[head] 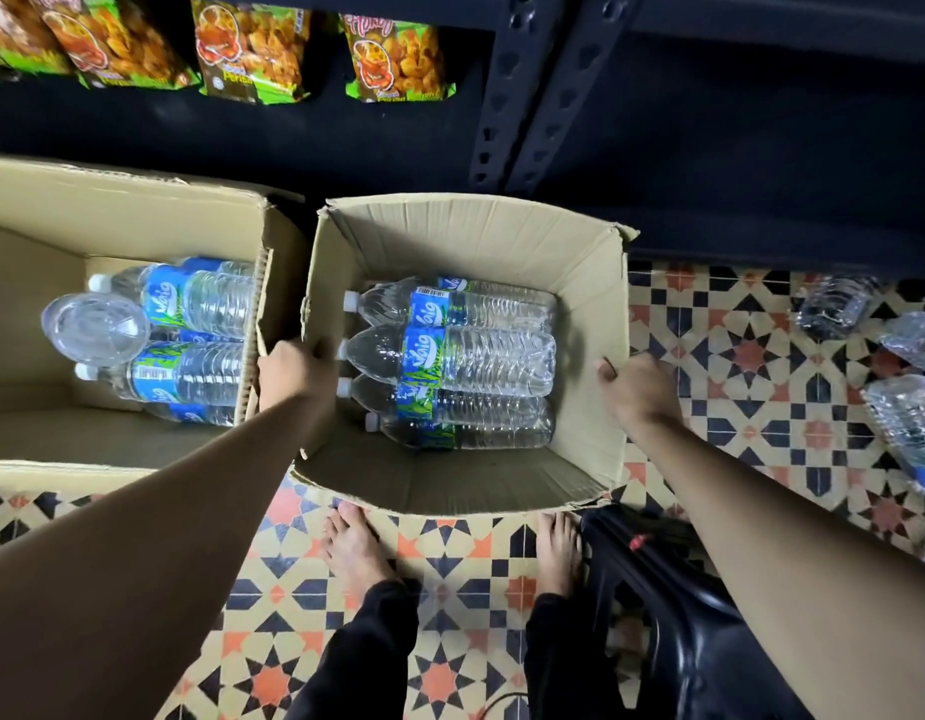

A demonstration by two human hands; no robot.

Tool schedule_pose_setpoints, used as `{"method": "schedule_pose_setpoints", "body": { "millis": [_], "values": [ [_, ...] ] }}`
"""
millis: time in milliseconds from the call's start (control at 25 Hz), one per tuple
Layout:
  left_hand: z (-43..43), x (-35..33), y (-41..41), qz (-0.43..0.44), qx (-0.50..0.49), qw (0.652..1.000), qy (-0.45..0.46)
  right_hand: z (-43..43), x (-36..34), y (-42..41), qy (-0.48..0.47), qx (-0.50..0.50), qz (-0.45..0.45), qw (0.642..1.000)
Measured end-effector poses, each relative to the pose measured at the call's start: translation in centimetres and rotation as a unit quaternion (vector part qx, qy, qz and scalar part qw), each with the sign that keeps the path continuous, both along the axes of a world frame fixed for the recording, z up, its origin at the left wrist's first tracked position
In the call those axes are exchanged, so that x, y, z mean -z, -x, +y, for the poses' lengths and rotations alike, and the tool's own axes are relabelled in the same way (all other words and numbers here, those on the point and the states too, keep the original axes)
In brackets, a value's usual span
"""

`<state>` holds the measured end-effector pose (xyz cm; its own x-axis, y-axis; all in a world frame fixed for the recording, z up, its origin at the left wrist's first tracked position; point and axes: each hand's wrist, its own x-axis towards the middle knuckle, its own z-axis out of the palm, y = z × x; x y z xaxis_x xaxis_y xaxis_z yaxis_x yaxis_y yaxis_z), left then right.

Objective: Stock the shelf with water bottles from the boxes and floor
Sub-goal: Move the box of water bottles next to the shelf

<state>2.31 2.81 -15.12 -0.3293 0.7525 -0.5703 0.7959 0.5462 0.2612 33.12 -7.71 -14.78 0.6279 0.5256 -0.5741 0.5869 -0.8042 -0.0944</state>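
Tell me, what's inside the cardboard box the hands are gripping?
Water bottles lie on their sides in the box, white caps leftward. About four show; any underneath are covered.

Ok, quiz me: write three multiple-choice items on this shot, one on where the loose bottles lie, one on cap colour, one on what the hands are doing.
1. The loose bottles lie: A on the tiled floor right of the middle box; B on a trolley; C on a counter.
2. The caps of the boxed bottles are: A red; B white; C black.
3. The left hand and right hand: A each hold a bottle; B hang free; C grip the middle box's side walls.

Answers: 1 A, they lie on the patterned tiles beside the box; 2 B, each cap at the necks shows white; 3 C, fingers curl over the box's two opposite edges.
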Motion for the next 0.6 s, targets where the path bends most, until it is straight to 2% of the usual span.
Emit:
{"method": "schedule_pose_setpoints", "body": {
  "millis": [200, 480, 600],
  "values": [
    [-0.3, -0.9, -0.1, 0.036, 0.057, 0.997, -0.049, -0.7, -1.1, -1.3, 0.026, -0.105, -0.026, 0.994],
    [-0.5, -3.3, -1.5, 0.052, 0.128, 0.985, -0.101, -1.1, -2.7, -3.3, 0.035, -0.103, 0.003, 0.994],
    [-1.7, -3.8, -2.8, 0.060, 0.130, 0.986, -0.091, -1.7, -3.1, -5.2, 0.026, -0.095, 0.008, 0.995]
  ]
}}
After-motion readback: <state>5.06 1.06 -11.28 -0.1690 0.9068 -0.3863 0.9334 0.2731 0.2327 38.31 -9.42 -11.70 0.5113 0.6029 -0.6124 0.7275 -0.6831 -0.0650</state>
